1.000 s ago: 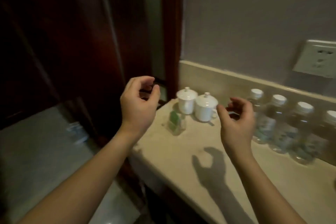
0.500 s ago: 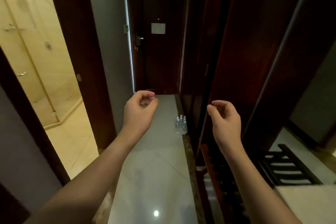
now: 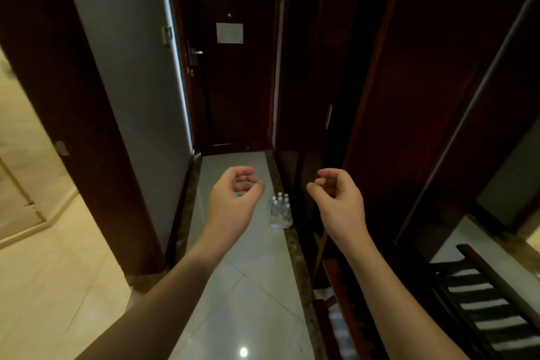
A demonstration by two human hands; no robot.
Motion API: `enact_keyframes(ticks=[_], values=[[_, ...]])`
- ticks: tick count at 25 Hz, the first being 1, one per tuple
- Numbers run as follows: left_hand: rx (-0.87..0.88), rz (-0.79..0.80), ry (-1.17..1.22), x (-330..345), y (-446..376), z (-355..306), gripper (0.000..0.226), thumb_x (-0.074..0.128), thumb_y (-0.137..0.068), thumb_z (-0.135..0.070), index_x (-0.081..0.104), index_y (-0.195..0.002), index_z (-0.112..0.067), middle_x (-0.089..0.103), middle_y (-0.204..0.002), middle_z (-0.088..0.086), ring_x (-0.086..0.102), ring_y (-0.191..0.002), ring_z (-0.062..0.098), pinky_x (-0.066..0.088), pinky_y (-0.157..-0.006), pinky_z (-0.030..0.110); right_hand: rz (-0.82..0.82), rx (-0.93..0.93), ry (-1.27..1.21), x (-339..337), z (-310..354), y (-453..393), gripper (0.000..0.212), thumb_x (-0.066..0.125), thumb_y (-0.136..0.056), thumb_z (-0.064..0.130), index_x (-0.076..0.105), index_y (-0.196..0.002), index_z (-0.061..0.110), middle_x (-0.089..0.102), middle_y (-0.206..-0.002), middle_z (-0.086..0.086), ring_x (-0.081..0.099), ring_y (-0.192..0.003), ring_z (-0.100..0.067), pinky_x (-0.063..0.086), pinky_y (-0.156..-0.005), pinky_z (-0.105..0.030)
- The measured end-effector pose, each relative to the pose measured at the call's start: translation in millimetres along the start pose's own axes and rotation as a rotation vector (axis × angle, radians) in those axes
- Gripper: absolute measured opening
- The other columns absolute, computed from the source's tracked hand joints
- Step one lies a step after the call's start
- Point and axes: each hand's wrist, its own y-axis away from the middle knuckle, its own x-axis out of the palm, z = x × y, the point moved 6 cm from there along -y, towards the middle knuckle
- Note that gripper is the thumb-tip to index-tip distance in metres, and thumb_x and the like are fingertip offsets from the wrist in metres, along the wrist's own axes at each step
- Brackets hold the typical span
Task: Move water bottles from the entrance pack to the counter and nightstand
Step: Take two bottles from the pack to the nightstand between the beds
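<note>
A shrink-wrapped pack of small water bottles (image 3: 280,212) with white caps stands on the pale hallway floor (image 3: 248,286), against the dark wood wall on the right, some way ahead of me. My left hand (image 3: 235,199) is raised in front of me, fingers loosely curled, holding nothing. My right hand (image 3: 339,199) hangs level with it, also loosely curled and empty. The pack shows in the gap between the two hands, further down the corridor.
The dark entrance door (image 3: 233,67) closes the end of the narrow corridor. A lit bathroom opening (image 3: 32,184) lies on the left behind a dark door frame (image 3: 73,111). Dark wardrobe panels (image 3: 423,82) line the right, with a slatted luggage rack (image 3: 482,301) at lower right.
My view has swung from the counter with bottles and lidded cups to the entrance corridor. Since half a second ago, the pack and door appear slightly nearer; both hands stay empty and curled.
</note>
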Motion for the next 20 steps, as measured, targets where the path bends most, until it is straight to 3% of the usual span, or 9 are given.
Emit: enact_keyframes(ticks=[3, 8, 10, 13, 16, 20], values=[[-0.029, 0.029, -0.023, 35.3, -69.2, 41.2, 0.020, 0.070, -0.085, -0.013, 0.063, -0.103, -0.020, 0.065, -0.090, -0.004, 0.062, -0.078, 0.007, 0.051, -0.069, 0.016, 0.026, 0.003, 0.005, 28.4, -39.5, -75.0, 0.028, 0.073, -0.085, 0.012, 0.060, -0.105, 0.026, 0.063, -0.095, 0.003, 0.058, -0.071, 0.008, 0.048, -0.064, -0.008], [-0.003, -0.014, -0.077, 87.4, -203.2, 89.2, 0.016, 0.070, -0.085, -0.011, 0.066, -0.099, -0.012, 0.061, -0.076, -0.006, 0.055, -0.064, 0.002, 0.046, -0.063, 0.018, 0.062, -0.006, -0.044, 65.4, -89.5, -221.8, 0.027, 0.072, -0.086, 0.011, 0.061, -0.109, 0.021, 0.062, -0.096, 0.003, 0.058, -0.076, -0.002, 0.048, -0.067, -0.007], [-0.008, -0.026, -0.098, 100.6, -250.5, 99.7, 0.016, 0.070, -0.085, -0.012, 0.066, -0.100, -0.015, 0.065, -0.081, -0.003, 0.060, -0.069, 0.006, 0.049, -0.062, 0.018, 0.090, 0.012, -0.061, 81.6, -101.3, -278.3, 0.024, 0.070, -0.088, 0.013, 0.061, -0.110, 0.019, 0.063, -0.097, 0.002, 0.059, -0.079, -0.003, 0.048, -0.068, -0.006], [-0.028, -0.028, -0.132, 114.1, -312.4, 114.7, 0.017, 0.069, -0.086, -0.015, 0.065, -0.102, -0.017, 0.068, -0.094, 0.000, 0.067, -0.084, 0.015, 0.057, -0.073, 0.027, 0.151, 0.027, -0.076, 114.6, -111.8, -355.9, 0.022, 0.069, -0.090, 0.017, 0.062, -0.111, 0.017, 0.065, -0.100, -0.002, 0.063, -0.087, -0.009, 0.049, -0.070, -0.008], [-0.033, -0.072, -0.119, 119.0, -379.5, 133.6, 0.017, 0.070, -0.085, -0.014, 0.067, -0.101, -0.018, 0.069, -0.095, -0.001, 0.067, -0.087, 0.017, 0.058, -0.076, 0.033, 0.178, 0.024, -0.066, 149.5, -121.8, -422.0, 0.023, 0.070, -0.089, 0.019, 0.063, -0.111, 0.018, 0.066, -0.099, 0.000, 0.064, -0.090, -0.011, 0.051, -0.072, -0.013], [-0.038, -0.050, -0.120, 139.9, -480.5, 184.5, 0.017, 0.069, -0.085, -0.016, 0.065, -0.099, -0.025, 0.069, -0.096, -0.005, 0.066, -0.087, 0.011, 0.056, -0.073, 0.027, 0.186, 0.027, -0.027, 202.2, -164.0, -512.4, 0.024, 0.071, -0.088, 0.016, 0.062, -0.110, 0.019, 0.065, -0.097, 0.003, 0.062, -0.088, -0.008, 0.051, -0.072, -0.013]])
